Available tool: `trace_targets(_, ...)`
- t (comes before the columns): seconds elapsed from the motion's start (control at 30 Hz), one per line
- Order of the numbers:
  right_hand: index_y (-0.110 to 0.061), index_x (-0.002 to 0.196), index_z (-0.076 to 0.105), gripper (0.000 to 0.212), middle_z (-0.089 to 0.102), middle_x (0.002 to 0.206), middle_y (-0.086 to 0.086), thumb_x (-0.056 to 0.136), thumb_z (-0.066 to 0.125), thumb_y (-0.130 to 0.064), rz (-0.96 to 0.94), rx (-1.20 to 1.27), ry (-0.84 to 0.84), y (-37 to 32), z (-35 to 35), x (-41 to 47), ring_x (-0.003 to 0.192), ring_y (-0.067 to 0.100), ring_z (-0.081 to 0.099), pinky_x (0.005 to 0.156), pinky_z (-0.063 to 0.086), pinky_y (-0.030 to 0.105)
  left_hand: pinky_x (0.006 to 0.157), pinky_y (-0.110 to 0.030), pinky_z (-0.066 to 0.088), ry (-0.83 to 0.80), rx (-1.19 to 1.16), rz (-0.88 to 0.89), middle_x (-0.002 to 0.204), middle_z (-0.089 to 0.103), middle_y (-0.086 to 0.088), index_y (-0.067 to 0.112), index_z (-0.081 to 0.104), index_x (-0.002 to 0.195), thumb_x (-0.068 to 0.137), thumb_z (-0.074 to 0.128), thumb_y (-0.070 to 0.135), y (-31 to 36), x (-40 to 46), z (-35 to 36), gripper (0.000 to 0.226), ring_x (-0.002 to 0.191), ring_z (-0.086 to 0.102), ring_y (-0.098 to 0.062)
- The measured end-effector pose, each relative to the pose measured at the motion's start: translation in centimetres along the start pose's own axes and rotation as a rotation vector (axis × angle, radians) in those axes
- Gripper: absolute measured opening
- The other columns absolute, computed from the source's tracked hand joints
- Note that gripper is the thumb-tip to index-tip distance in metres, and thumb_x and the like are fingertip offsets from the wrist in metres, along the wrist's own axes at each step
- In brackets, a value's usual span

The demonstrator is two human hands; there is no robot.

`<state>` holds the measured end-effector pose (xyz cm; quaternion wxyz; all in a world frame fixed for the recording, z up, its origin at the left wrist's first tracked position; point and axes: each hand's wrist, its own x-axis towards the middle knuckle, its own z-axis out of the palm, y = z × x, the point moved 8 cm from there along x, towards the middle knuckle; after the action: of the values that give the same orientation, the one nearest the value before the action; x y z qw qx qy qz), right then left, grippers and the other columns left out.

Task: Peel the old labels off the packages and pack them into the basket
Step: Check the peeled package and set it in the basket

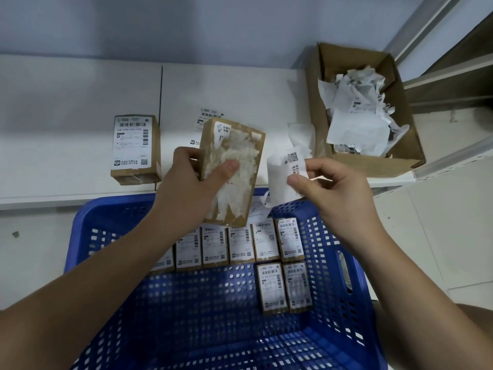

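I log the left hand (197,180) gripping the stiff, light-looking package (230,173) by its long edges above the basket (344,265), right hand (336,188) pinching the limp peeled label (286,174), apparently fully detached; remaining residue should tear in scraps.

Both forearms bare, apparently no rings or watch.

- Dim, cool, bluish indoor light; no glare anywhere.
- Soft shadows fall across the white shelf surface (66,102) on its left part.
- Wide-angle bending curves the blue perforated plastic basket (346,276) and the forearms near the edges.
- Label print is slightly soft throughout.
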<state>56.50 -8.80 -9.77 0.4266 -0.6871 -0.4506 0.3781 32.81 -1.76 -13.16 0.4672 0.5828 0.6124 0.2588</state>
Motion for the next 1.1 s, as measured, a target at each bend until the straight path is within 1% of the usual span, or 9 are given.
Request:
trace_targets(0.13,-0.031,0.139,0.055,0.064,0.070,0.080,-0.005,0.083,0.083,-0.020,0.071,-0.109,0.042,1.2,-1.9,0.6,0.074,0.007,0.067,0.078,0.056,0.020,0.076,-0.032,0.056,-0.053,-0.021,-0.034,0.101,0.060,0.017,0.024,0.045,0.121,0.084,0.061,0.067,0.4,0.0,0.4,0.059,0.089,0.064,-0.003)
trace_targets(0.23,-0.022,0.126,0.060,0.047,0.068,0.082,0.010,0.085,0.082,-0.018,0.088,-0.091,0.136,1.2,-3.9,0.8,0.076,0.016,0.068,0.078,0.060,0.032,0.067,-0.023,0.048,-0.111,-0.043,-0.056,0.099,0.057,0.019,0.022,0.044,0.128,0.089,0.058,0.064,0.9,-0.1,1.4,0.059,0.084,0.059,0.002)
trace_targets(0.33,-0.013,0.101,0.055,0.026,0.058,0.079,0.011,0.088,0.078,-0.010,0.105,0.017,0.224,1.6,-5.9,1.3,0.073,0.020,0.063,0.071,0.062,0.039,0.061,-0.018,0.041,-0.164,-0.070,-0.068,0.098,0.057,0.019,0.020,0.044,0.135,0.093,0.053,0.063,1.3,-0.3,2.7,0.061,0.082,0.057,0.005)
trace_targets(0.43,-0.011,0.088,0.055,0.020,0.054,0.078,0.010,0.090,0.075,-0.007,0.118,0.049,0.294,2.5,-8.0,2.6,0.074,0.023,0.061,0.074,0.062,0.043,0.059,-0.015,0.040,-0.205,-0.082,-0.069,0.099,0.057,0.019,0.019,0.044,0.136,0.095,0.050,0.062,1.7,-0.6,3.8,0.059,0.082,0.057,0.004)
trace_targets(0.57,-0.012,0.089,0.070,0.008,0.061,0.084,0.008,0.089,0.077,-0.008,0.171,0.029,0.419,4.9,-11.3,5.9,0.078,0.021,0.063,0.085,0.062,0.051,0.062,-0.018,0.045,-0.234,-0.082,-0.071,0.105,0.062,0.014,0.020,0.044,0.134,0.093,0.051,0.063,1.7,-0.9,4.6,0.060,0.085,0.062,0.000)
trace_targets(0.73,-0.009,0.106,0.073,0.020,0.072,0.091,0.008,0.087,0.079,-0.010,0.227,0.011,0.501,7.0,-13.0,11.2,0.083,0.022,0.073,0.082,0.063,0.042,0.059,-0.018,0.047,-0.230,-0.049,-0.081,0.105,0.063,0.015,0.022,0.044,0.132,0.092,0.052,0.063,1.3,-0.7,5.1,0.058,0.084,0.065,0.000)
trace_targets(0.83,-0.009,0.116,0.072,0.030,0.073,0.094,0.003,0.087,0.079,-0.013,0.247,-0.178,0.455,7.9,-12.6,13.8,0.084,0.019,0.073,0.086,0.062,0.037,0.058,-0.017,0.046,-0.228,0.000,-0.067,0.102,0.062,0.016,0.025,0.043,0.127,0.091,0.052,0.063,1.0,-0.4,5.3,0.053,0.081,0.064,0.001)
trace_targets(0.93,-0.013,0.131,0.067,0.038,0.072,0.122,0.001,0.094,0.072,-0.021,0.279,-0.476,0.313,9.0,-12.0,15.7,0.105,0.019,0.069,0.094,0.049,0.023,0.051,-0.012,0.047,-0.246,0.027,-0.053,0.102,0.062,0.016,0.029,0.041,0.124,0.091,0.053,0.062,0.7,-0.4,5.7,0.049,0.074,0.066,0.003)
trace_targets(1.1,-0.031,0.124,0.069,0.035,0.053,0.140,0.011,0.092,0.065,-0.046,0.303,-0.987,0.191,10.5,-11.8,16.9,0.126,0.034,0.049,0.101,0.046,0.045,0.054,-0.012,0.051,-0.283,0.026,-0.023,0.106,0.063,0.015,0.031,0.040,0.126,0.084,0.053,0.065,0.2,-0.4,5.8,0.056,0.076,0.066,0.011)
